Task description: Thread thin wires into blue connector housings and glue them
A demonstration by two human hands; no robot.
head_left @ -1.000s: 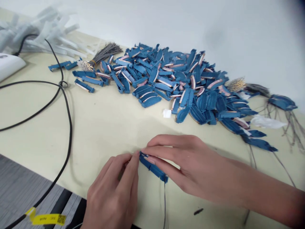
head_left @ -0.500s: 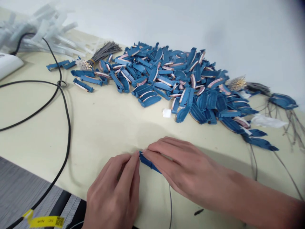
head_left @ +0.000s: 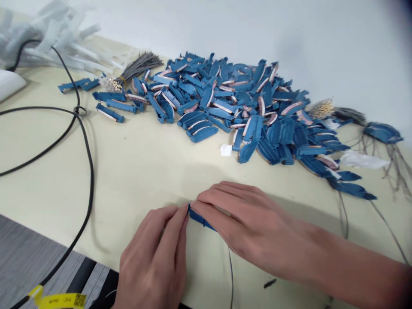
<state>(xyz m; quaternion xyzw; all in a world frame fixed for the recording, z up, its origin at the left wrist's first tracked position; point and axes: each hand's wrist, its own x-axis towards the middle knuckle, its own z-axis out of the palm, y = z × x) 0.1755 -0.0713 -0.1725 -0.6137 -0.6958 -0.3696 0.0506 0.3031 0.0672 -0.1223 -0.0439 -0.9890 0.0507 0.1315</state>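
Note:
A small blue plastic piece (head_left: 200, 219) lies between my hands near the front of the table. My right hand (head_left: 241, 214) is closed over it from the right and covers its far end, fingertips pressed at its upper left corner. At that same corner, my left hand (head_left: 157, 253) pinches with thumb and index finger; its other fingers are curled. Whether anything smaller sits between the fingertips is hidden. A thin grey wire (head_left: 231, 274) runs from under my right hand toward the front edge.
Many blue plastic pieces (head_left: 222, 98) form a heap at the back. Bundles of grey wires (head_left: 141, 66) lie to its left and right. A black cable (head_left: 91, 171) loops across the left side, near clear plastic strips (head_left: 64, 34). A black scrap (head_left: 270, 283) lies in front.
Both hands stay at the blue plastic piece with almost the same grip. The view has shifted slightly; my right hand covers a little more of the piece's right end.

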